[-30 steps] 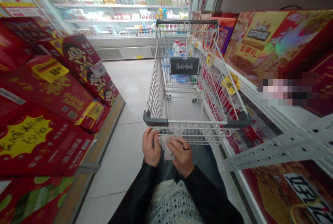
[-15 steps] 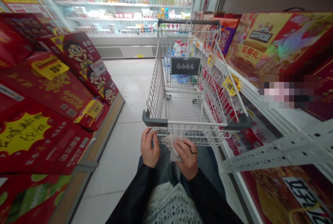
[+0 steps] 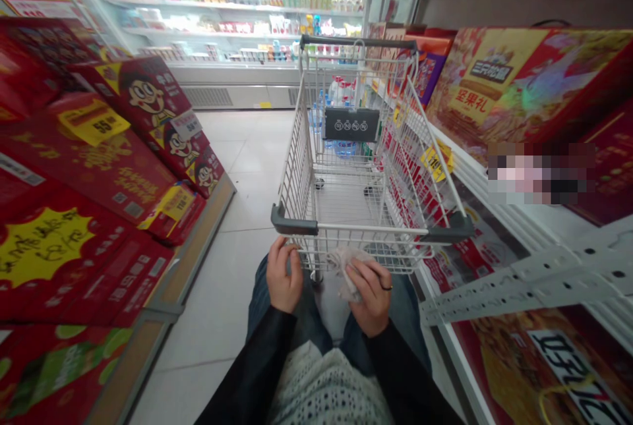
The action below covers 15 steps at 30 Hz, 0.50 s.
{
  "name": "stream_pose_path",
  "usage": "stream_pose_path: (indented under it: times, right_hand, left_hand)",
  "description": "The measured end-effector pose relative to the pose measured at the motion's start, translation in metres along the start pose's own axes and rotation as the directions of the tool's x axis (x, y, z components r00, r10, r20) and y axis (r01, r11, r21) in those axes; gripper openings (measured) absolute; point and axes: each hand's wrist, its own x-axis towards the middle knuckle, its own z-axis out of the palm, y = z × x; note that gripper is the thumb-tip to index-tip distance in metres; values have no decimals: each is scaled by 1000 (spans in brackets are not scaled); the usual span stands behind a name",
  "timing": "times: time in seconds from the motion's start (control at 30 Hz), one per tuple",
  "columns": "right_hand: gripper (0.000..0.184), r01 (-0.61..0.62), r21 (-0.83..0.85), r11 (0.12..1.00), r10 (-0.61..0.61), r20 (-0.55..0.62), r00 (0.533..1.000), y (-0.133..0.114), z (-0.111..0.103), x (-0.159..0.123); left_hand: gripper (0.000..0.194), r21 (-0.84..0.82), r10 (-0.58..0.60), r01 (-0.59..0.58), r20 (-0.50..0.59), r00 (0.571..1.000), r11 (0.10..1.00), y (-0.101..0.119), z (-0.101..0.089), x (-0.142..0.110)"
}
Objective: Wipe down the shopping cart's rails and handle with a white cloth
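Note:
An empty white wire shopping cart (image 3: pixel 346 204) stands in the aisle right in front of me, its near end at my hands. My left hand (image 3: pixel 283 278) is closed on the cart's lower near edge at the left. My right hand (image 3: pixel 370 292), with a dark ring on one finger, presses a crumpled white cloth (image 3: pixel 346 265) against the cart's lower near wire. Black sleeves, a dotted top and blue jeans show below.
Red gift boxes (image 3: pixel 89 174) with yellow price tags are stacked along the left. At the right, white shelving (image 3: pixel 534 273) carries red and gold gift boxes (image 3: pixel 514 82). Pale floor tiles (image 3: pixel 237 148) run toward a lit refrigerated display (image 3: pixel 232 23) at the back.
My right hand has slid the cloth to the right along the cart's near lower edge. My left hand keeps its hold. My legs have parted, so floor shows between them.

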Motion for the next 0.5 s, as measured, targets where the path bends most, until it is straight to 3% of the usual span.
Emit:
stream_pose_path:
  times: [0.07,0.2,0.37,0.5]
  right_hand:
    - [43,-67,-53,996,60,-116,991,7,-8,2]
    - [37,-287,-87,954,242,-343,908,26,-23,7]
    - [31,-378,3,926,350,-384,855,37,-20,6]
    - [25,-386,25,922,364,-391,845,41,-15,4]
  left_hand:
    - [22,15,23,-23,5,1000,1000,0,-2,3]
    - [21,82,83,-88,59,995,993,3,-7,12]
    - [18,134,111,-130,145,983,982,9,-12,21]
    - [16,156,136,-154,120,983,976,13,-11,20]
